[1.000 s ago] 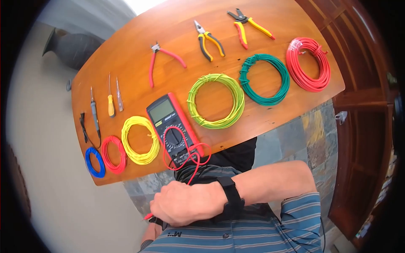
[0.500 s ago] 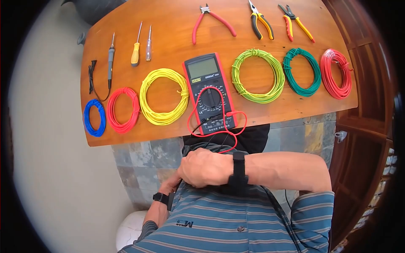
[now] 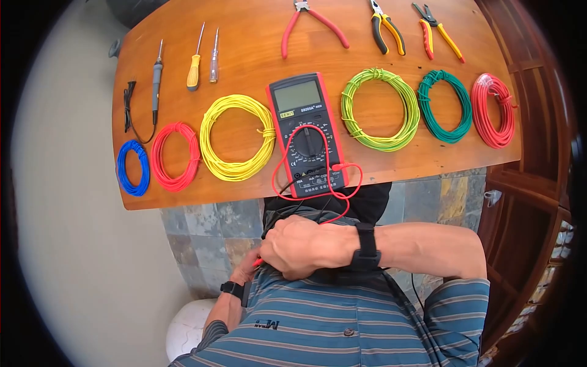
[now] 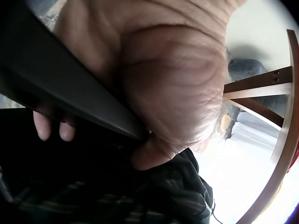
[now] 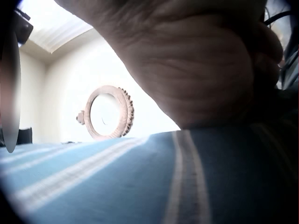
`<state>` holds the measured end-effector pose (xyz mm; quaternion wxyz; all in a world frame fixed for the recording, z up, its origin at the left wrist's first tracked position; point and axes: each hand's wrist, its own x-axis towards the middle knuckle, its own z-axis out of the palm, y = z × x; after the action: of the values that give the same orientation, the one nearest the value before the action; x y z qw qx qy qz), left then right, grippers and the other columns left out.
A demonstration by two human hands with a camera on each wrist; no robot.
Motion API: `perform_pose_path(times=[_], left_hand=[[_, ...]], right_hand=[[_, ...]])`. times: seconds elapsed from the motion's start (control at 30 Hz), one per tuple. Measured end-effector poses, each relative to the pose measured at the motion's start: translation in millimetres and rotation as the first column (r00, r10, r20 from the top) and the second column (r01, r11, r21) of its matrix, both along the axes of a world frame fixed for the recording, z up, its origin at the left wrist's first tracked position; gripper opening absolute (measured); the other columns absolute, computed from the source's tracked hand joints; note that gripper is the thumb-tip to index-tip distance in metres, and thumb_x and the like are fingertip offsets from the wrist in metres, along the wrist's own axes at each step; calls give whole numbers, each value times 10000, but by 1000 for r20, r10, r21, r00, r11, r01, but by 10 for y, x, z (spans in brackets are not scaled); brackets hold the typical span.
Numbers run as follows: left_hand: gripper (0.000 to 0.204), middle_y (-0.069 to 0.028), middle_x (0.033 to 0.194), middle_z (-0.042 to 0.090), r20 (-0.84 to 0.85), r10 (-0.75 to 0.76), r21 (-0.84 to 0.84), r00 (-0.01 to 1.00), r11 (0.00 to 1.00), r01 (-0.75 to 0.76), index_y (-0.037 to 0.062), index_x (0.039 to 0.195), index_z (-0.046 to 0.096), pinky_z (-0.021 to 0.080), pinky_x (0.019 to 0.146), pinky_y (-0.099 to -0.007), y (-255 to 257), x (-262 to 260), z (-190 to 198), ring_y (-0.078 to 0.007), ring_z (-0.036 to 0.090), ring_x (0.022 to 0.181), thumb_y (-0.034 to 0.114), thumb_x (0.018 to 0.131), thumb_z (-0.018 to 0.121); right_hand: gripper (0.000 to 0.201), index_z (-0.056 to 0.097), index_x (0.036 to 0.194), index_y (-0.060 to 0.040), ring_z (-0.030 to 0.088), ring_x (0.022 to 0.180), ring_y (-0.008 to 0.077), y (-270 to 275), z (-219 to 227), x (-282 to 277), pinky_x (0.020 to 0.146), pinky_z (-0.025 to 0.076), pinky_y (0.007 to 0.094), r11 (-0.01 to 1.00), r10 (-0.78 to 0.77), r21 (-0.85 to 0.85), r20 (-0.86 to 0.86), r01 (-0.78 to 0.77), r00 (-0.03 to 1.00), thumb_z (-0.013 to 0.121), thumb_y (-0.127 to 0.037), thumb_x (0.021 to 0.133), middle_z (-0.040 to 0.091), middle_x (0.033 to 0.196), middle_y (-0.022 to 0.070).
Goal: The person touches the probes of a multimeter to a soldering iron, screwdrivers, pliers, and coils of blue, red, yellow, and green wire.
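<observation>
The right hand [image 3: 306, 248] is curled at the waist, gripping the red test probe [image 3: 258, 262], whose red end shows at its left side. A red lead [image 3: 359, 177] runs from the multimeter [image 3: 309, 139] to this hand. Partly hidden behind it is the left hand [image 3: 246, 267]. In the left wrist view, the left palm [image 4: 173, 79] shows with a dark flat object [image 4: 70, 88] across it, thumb and fingertips near dark cloth; its hold is unclear. The right wrist view has the right palm [image 5: 196, 70] against the striped shirt [image 5: 154, 182], fingers hidden.
On the wooden table [image 3: 244, 70] lie wire coils, including a yellow coil [image 3: 211, 165] and a green coil [image 3: 461, 131], beside the multimeter. Pliers [image 3: 330, 25], screwdrivers and a soldering iron [image 3: 156, 85] lie farther back. The table's near edge is just beyond the hands.
The head view has turned, bringing the left forearm into fuller view. The red probe end, hidden half a second ago, shows again beside the right hand. Table items appear unmoved.
</observation>
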<state>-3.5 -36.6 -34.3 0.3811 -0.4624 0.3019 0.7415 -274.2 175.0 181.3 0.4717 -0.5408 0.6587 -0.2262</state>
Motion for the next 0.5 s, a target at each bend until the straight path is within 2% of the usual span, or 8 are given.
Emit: perform_pose_path(times=[0.07,0.1,0.17,0.33,0.5], left_hand=[[486,-135,1338,709,-205,-148,-184,967,977,111,18,1398,640,549,1047,-376,30,23,2,-248,686,1207,314,1012,617],[483,-134,1337,710,-262,-182,-237,948,964,120,18,1396,641,548,1047,-375,62,-26,51,-247,687,1205,309,1011,616],[476,-131,1334,710,-273,-202,-286,940,951,121,18,1392,643,547,1047,-372,146,-141,170,-243,687,1201,299,1008,613],[459,-124,1329,711,-141,-135,-254,981,962,96,19,1381,647,544,1046,-366,269,-311,363,-235,688,1192,273,1001,607],[444,-117,1323,713,54,-70,-193,996,978,79,19,1371,652,542,1045,-359,281,-364,380,-227,689,1182,247,994,601]], right_hand=[[287,777,990,69,763,934,440,68,59,-48,799,618,480,1000,21,21,48,-22,999,712,-114,779,763,940,283],[287,777,990,69,763,934,440,99,40,-41,799,618,480,1000,15,19,49,-16,999,712,-114,779,763,940,283],[295,766,986,80,753,949,452,152,-26,-5,811,608,487,999,-37,6,113,37,993,724,-90,749,752,943,297],[303,731,979,104,743,941,463,293,116,-91,803,593,503,1000,-29,5,170,28,985,714,-76,736,744,939,303],[314,685,988,117,731,904,483,469,155,-106,784,583,513,998,-58,-19,230,64,971,710,-65,733,731,896,309]])
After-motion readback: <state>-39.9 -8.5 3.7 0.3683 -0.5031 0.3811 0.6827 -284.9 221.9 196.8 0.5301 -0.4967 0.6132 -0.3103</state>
